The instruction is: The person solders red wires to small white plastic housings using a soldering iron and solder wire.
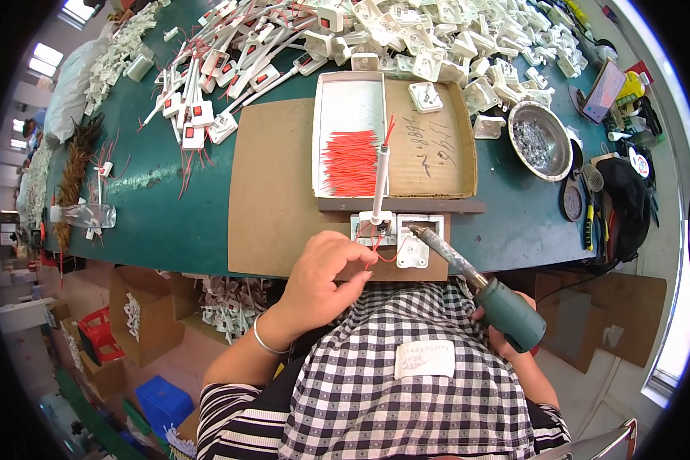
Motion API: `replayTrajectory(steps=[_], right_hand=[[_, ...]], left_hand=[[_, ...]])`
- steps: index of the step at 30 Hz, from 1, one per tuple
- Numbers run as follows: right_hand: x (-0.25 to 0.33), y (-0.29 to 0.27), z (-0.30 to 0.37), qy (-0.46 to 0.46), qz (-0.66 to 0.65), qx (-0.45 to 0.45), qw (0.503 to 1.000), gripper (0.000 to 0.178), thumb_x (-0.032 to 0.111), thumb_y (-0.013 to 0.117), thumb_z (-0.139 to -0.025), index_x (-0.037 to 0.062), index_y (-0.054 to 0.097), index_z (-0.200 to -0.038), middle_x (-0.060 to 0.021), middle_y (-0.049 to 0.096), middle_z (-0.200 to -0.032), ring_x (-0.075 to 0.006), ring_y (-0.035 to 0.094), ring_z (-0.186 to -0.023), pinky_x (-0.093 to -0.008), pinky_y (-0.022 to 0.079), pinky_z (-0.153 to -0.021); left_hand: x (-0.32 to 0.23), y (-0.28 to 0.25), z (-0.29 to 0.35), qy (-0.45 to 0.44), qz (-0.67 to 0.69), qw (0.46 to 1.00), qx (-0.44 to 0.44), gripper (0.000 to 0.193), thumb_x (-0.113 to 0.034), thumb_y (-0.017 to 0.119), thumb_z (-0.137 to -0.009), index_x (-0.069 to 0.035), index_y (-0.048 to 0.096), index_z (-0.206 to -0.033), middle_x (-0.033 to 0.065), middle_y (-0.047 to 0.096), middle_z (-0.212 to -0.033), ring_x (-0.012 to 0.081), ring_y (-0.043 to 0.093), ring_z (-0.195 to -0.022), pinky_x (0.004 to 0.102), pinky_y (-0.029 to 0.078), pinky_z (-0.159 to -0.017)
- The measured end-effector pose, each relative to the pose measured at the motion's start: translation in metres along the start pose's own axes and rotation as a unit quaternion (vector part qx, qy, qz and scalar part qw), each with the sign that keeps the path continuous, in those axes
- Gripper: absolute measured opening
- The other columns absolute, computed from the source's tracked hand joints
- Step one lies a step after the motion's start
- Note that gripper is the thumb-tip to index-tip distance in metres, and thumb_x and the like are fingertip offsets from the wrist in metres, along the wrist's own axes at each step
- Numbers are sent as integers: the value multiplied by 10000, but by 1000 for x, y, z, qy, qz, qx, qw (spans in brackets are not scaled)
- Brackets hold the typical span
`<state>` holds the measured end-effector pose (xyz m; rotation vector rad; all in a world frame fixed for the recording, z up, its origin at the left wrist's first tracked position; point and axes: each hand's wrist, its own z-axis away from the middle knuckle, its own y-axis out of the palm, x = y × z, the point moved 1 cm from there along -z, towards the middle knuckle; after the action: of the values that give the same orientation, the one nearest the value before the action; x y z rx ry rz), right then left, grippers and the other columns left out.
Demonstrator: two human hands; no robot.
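Landmark for all positions: the white fixture block (396,230) at the near edge of the cardboard mat (272,192) on the green desk (169,207).

I see the left hand (322,280) just on the near-left side of the block, fingers curled, thumb and forefinger pinched together on a thin red wire (377,249) that runs up into the block's left cell. A white tube (380,180) stands out of that same left cell, pointing away from me.

The right hand (506,337) is near-right of the block, mostly hidden behind the tool; its grip is clamped around the dark green handle of a soldering iron (475,280). The iron's metal shaft slants up-left, its tip touching or just over the block's right cell; I cannot tell which.

Directly beyond the block lies a shallow cardboard tray (429,146), with a bundle of cut red wires (350,162) in its white left half. Far-right of the block sits a metal bowl (540,142) of small grey parts. Well beyond the tray, a heap of white plastic housings (437,38) covers the desk; far-left of the block lie finished white switch pieces (199,115) with red leads.
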<state>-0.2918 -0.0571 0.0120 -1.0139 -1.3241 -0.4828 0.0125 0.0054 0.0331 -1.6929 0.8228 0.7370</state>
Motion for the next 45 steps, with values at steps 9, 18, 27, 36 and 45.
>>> replayTrajectory(steps=[9,18,27,36,45], right_hand=[[15,-2,-3,-1,69,-35,997,177,195,564,-826,43,653,-819,-45,664,-672,-214,629,-595,-312,489,-566],[15,-13,16,21,57,-33,998,138,142,584,-796,34,650,-853,-63,664,-695,-228,636,-616,-328,505,-595],[3,-16,28,-41,125,6,991,346,163,665,-730,-16,615,-1022,-118,666,-901,-265,658,-803,-322,525,-743],[15,-16,26,119,3,22,993,333,137,684,-719,14,611,-1019,-50,658,-888,-190,639,-769,-273,512,-701],[41,-14,8,-38,231,51,971,297,116,687,-676,48,649,-962,-62,655,-896,-248,638,-784,-317,507,-709]], left_hand=[[-2,22,-15,30,17,999,-19,159,-53,735,-735,-89,670,-877,29,633,-876,228,550,-822,332,435,-714],[-15,49,-22,61,-233,963,-121,160,-113,749,-640,-154,631,-739,-30,520,-928,211,445,-931,376,289,-831],[-10,60,-26,60,-270,951,-139,152,-113,711,-624,-157,589,-704,-20,511,-988,231,408,-986,393,242,-853],[-9,60,-26,65,-268,952,-136,173,-100,705,-621,-160,583,-727,-19,504,-997,228,405,-985,394,242,-845],[-8,60,-26,61,-268,952,-137,173,-107,711,-622,-163,581,-722,-23,500,-987,226,406,-977,394,242,-839]])
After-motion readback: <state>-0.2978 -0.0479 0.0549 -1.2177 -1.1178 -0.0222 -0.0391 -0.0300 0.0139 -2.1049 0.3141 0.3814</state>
